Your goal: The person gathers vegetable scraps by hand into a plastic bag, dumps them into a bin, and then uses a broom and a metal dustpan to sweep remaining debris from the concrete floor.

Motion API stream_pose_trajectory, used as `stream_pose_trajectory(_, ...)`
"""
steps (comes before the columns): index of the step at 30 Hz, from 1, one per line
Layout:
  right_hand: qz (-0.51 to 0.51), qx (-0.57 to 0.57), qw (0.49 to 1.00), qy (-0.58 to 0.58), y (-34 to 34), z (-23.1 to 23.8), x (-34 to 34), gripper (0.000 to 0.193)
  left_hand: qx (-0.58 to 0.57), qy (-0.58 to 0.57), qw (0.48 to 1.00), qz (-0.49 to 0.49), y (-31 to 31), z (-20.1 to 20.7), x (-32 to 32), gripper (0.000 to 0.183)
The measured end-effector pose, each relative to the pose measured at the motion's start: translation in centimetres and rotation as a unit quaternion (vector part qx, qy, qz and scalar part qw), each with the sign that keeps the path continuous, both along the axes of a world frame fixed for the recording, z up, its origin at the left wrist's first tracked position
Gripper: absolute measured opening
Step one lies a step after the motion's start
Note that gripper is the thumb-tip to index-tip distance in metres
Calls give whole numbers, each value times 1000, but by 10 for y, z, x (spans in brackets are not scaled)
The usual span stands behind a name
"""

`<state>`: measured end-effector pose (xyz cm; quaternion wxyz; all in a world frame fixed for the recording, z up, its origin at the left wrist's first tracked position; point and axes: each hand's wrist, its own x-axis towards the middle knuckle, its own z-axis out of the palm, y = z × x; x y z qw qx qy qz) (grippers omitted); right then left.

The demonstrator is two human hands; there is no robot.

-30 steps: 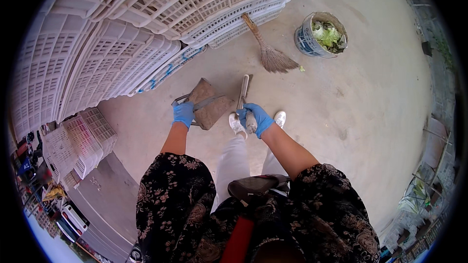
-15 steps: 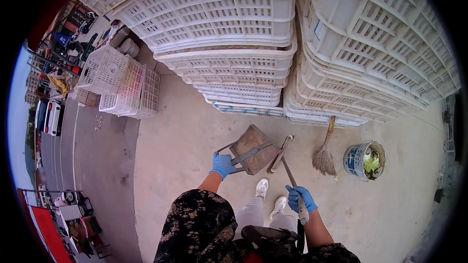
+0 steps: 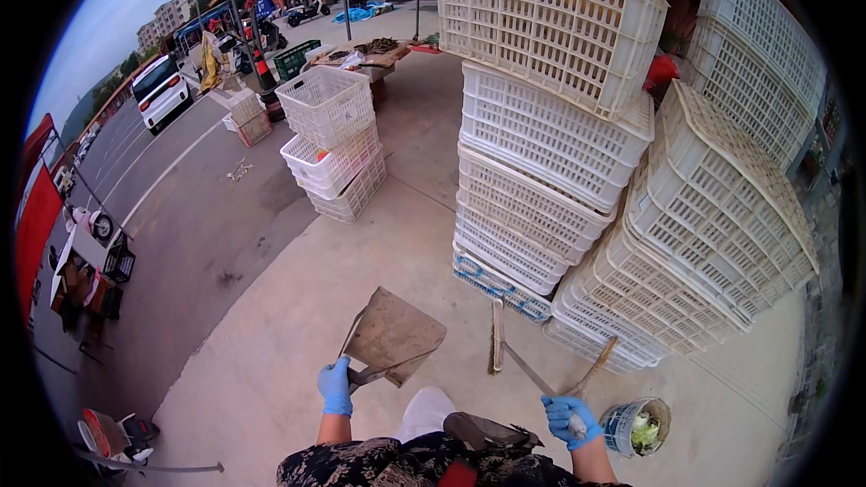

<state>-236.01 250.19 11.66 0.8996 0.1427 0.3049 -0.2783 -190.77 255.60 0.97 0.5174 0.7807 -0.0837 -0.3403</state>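
Note:
My blue-gloved left hand [image 3: 335,385] is closed round the handle of a flat, worn metal dustpan [image 3: 395,332], held out in front of me with its broad plate facing up. In my gloved right hand [image 3: 574,421] is the end of a long-handled brush [image 3: 497,335]. Its narrow bristled head points away from me, to the right of the dustpan and apart from it. I cannot tell whether the head touches the ground. Beyond my right hand, a straw broom's wooden handle [image 3: 599,362] shows; its bristles are mostly hidden.
Tall stacks of white slatted crates [image 3: 532,176] rise ahead and to the right. A smaller crate stack [image 3: 336,149] stands further left. Beside my right hand is a bucket [image 3: 622,427] holding green leaves [image 3: 645,431]. A white car [image 3: 162,93] is on the road at far left.
My view has turned left and lifted, so the crates and bucket sit further right and lower. The dustpan and brush head, close together before, are now wider apart.

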Motion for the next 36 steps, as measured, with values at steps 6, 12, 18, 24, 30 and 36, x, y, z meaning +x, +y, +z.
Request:
stream_pose_trajectory(6, 51, -35, 998, 33, -23, 35, 81, 17, -146, 191, 964, 113, 39, -2, 72, 38)
stream_pose_trajectory(12, 77, -30, 995, 48, -77, 7, 195, 14, -84, 156, 979, 105, 31, -77, 160, 36)
stream_pose_trajectory(18, 75, -26, 996, 35, -100, -7, 278, 17, -48, 103, 992, 51, 21, -77, 235, 36)
stream_pose_trajectory(24, 1, -4, 1000, 5, -95, -20, 302, 18, 71, -58, 995, -36, -17, -51, 255, 45)
stream_pose_trajectory(30, -36, 23, 999, 20, -105, -27, 325, 16, 58, -93, 989, -103, -50, -52, 252, 48)
stream_pose_trajectory(36, -88, 28, 994, 56, -98, -15, 300, 17, 43, -75, 981, -173, -78, -29, 222, 47)
